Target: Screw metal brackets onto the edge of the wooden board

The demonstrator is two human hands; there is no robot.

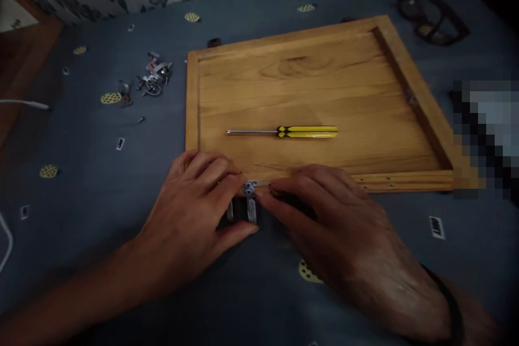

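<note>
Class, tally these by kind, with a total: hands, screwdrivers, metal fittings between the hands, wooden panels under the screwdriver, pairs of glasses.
Hands (left, right): 2
Yellow-and-black screwdriver: 1
Metal fitting: 1
Wooden panel: 1
Glasses: 1
Total: 6
Left out: the small metal parts, too jumbled to count.

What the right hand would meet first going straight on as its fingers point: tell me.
Most likely the metal fitting at the near edge of the wooden panel; the index finger of the right hand looks very close to it or touching, the depth being unclear.
</note>
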